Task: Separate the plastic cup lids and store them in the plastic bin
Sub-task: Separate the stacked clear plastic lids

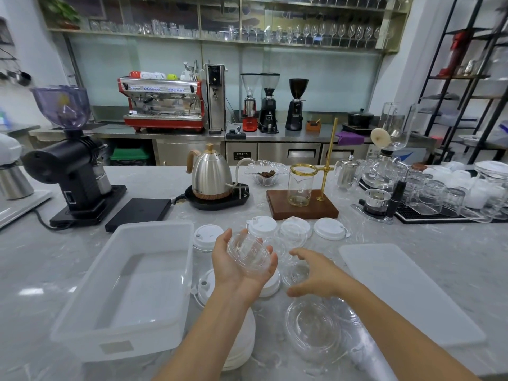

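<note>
My left hand (236, 268) is palm up above the counter, holding a small stack of clear dome lids (251, 253). My right hand (316, 273) hovers just right of it, fingers spread, holding nothing. The translucent plastic bin (154, 229) stands to the left with nothing visible inside. White cup lids (262, 225) lie beyond my hands, and another white lid (328, 228) sits further right. More white lids (206, 284) lie under my left wrist. Clear lids (310, 325) are piled below my right forearm.
The bin's flat lid (406, 292) lies on the right of the marble counter. Behind the cup lids stand a kettle on its base (211, 177), a wooden drip stand with a glass carafe (301, 199), a black scale (140, 211) and a grinder (71, 166). Upturned glasses (439, 196) crowd the right.
</note>
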Demonstrator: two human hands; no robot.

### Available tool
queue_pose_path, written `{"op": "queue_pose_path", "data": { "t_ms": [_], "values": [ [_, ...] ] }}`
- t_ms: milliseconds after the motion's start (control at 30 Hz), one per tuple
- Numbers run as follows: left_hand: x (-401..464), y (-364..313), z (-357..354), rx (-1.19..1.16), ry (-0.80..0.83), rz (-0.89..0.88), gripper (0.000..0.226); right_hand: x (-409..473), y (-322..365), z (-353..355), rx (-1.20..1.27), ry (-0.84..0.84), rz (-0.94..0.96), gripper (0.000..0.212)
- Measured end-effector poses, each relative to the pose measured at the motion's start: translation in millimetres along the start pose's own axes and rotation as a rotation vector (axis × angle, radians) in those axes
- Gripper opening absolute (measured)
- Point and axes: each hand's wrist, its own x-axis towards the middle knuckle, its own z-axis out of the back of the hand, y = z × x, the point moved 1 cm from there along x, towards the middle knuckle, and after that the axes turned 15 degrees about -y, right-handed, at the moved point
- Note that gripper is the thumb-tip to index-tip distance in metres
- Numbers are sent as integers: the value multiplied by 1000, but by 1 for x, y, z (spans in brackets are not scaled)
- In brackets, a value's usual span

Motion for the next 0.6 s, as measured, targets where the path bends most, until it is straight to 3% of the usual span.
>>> {"op": "queue_pose_path", "data": {
  "t_ms": [200,600],
  "values": [
    [0,-1,1,4,6,-6,34,2,0,2,42,-71,20,97],
    [0,4,2,111,46,-8,34,-4,41,31,409,-171,275,79]
  ]
}}
